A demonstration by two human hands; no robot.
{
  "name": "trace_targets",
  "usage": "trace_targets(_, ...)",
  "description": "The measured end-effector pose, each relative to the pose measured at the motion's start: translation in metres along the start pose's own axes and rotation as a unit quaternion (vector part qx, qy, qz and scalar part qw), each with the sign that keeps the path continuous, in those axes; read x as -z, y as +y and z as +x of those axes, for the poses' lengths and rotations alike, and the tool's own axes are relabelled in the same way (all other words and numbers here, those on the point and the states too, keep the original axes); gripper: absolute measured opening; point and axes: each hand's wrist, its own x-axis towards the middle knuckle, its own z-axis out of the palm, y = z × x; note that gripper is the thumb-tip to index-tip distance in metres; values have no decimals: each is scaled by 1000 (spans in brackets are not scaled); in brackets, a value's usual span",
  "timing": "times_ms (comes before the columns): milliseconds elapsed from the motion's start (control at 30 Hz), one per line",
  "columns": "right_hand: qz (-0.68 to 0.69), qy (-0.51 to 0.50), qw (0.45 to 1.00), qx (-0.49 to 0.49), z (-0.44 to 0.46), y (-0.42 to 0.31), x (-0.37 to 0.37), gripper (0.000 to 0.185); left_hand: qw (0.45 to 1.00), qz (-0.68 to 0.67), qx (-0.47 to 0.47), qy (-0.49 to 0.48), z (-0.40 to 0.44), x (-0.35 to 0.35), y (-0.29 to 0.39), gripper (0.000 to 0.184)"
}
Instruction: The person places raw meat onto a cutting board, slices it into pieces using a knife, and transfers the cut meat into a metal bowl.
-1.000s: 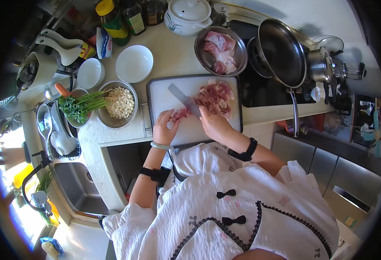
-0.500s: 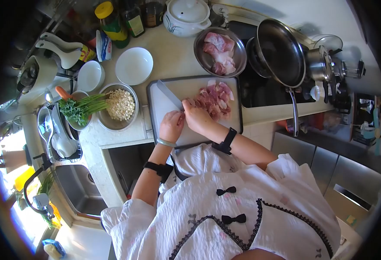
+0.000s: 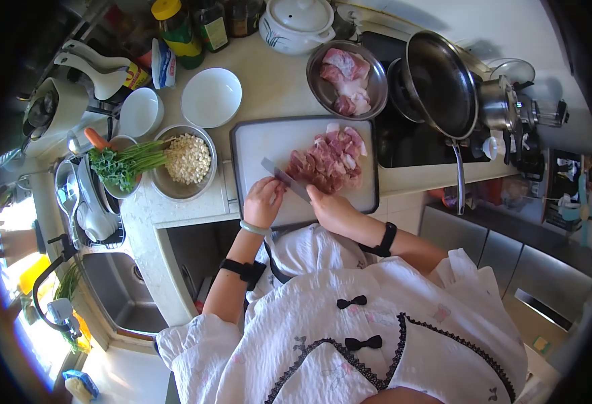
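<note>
My right hand [image 3: 334, 210] grips a kitchen knife [image 3: 288, 180] by its handle, which the fingers hide. The blade slants up and left over the white cutting board [image 3: 259, 148] with a dark rim. Curled at the near side of the blade, my left hand [image 3: 263, 202] has its fingertips at or against the steel. Whether those fingers pinch a small scrap I cannot make out. A heap of cut raw meat [image 3: 328, 161] lies on the board, just beyond the knife and my right hand.
Behind the board stands a steel bowl [image 3: 378, 101] with larger raw meat pieces. Left are a bowl of pale chopped bits [image 3: 188, 159], green herbs [image 3: 117, 168], a carrot [image 3: 97, 139] and white bowls [image 3: 212, 97]. A frying pan [image 3: 442, 84] sits right, a sink [image 3: 117, 289] lower left.
My right hand has moved right and down with the knife, and the blade now lies beside the meat. My left hand has shifted slightly left and down, its fingers now near the blade.
</note>
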Motion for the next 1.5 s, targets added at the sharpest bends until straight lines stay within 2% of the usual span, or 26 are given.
trace_targets(33, 3, -3, 1000, -1, 5, -4, -5, 32, 1000, 0, 3, -3, -2, 0, 0, 22)
trace_targets(100, -2, 70, 997, 29, 28, -12, -10, 30, 1000, -4, 23, -17, 2, 1, -2, 21)
trace_targets(233, 45, 131, 987, 76, 63, -18, -16, 25, 998, -34, 38, -44, 6, 2, -7, 20)
trace_targets(333, 44, 135, 987, 78, 63, -17, -14, 26, 997, -14, 21, -78, 11, 5, -4, 16)
trace_targets(400, 21, 117, 992, 47, 48, -14, -17, 20, 996, 24, -8, -82, 11, 0, -6, 11)
trace_targets(433, 31, 79, 996, 13, 37, -13, -12, 18, 996, 33, 6, -88, 12, 0, -3, 10)
trace_targets(500, 46, 125, 989, 57, 9, 0, -13, 19, 996, 20, 21, -80, 11, -7, -15, 8)
trace_targets(533, 35, 51, 998, 19, 5, 7, -14, 19, 996, 25, 31, -79, 11, -6, -12, 8)
trace_targets(600, -20, 64, 997, 39, 8, 10, -23, 19, 998, 20, 3, -66, 11, -1, -6, 9)
trace_targets(633, -11, 65, 997, 41, 16, 6, -26, 19, 995, 26, 17, -92, 10, 0, -8, 9)
trace_targets(700, 25, 149, 981, 120, 41, -1, -27, 25, 996, 29, 17, -88, 12, -2, -9, 14)
trace_targets(800, 15, 180, 973, 144, 70, -18, -28, 25, 994, 49, 5, -101, 9, -1, -7, 22)
trace_targets(867, -9, 160, 979, 127, 72, -17, -25, 24, 996, 46, -48, -60, 6, -3, -7, 14)
trace_targets(933, 19, 158, 978, 132, 60, -9, -21, 24, 995, 51, -49, -76, 7, 2, -2, 16)
trace_targets(967, 20, 167, 978, 126, 52, -1, -18, 24, 996, 26, -3, -80, 6, 2, -6, 17)
trace_targets(1000, 11, 118, 988, 100, 39, 6, -10, 24, 996, 1, 43, -82, 7, 2, -9, 17)
trace_targets(1033, 3, 66, 995, 75, 28, 13, -1, 25, 996, 6, 57, -64, 7, 4, -10, 13)
trace_targets(1067, 3, 70, 995, 72, 19, 20, 7, 25, 996, 4, 53, -66, 9, 4, -11, 13)
trace_targets(1133, 3, 114, 993, 17, 4, 34, 21, 26, 983, -54, 168, -41, 9, 3, -14, 11)
trace_targets(1167, 7, 116, 993, 15, -3, 42, 28, 26, 978, -88, 186, -30, 10, 3, -17, 11)
trace_targets(1200, 65, 171, 983, 18, -11, 51, 35, 26, 979, -85, 184, -33, 13, 4, -12, 11)
trace_targets(1233, 122, 227, 966, 22, -17, 62, 40, 27, 968, -156, 196, -19, 20, 6, -2, 11)
trace_targets(1267, 124, 304, 944, 45, -24, 75, 41, 30, 952, -227, 207, -6, 28, 6, 8, 11)
trace_targets(1367, 192, 320, 928, -2, -53, 95, 60, 35, 964, -216, 152, -36, 51, -8, 32, 13)
trace_targets(1433, 245, 400, 883, 12, -66, 109, 57, 35, 979, -152, 99, -94, 67, -17, 56, 18)
trace_targets(1500, 255, 402, 879, -21, -81, 115, 56, 34, 988, -29, -49, -143, 79, -36, 50, 26)
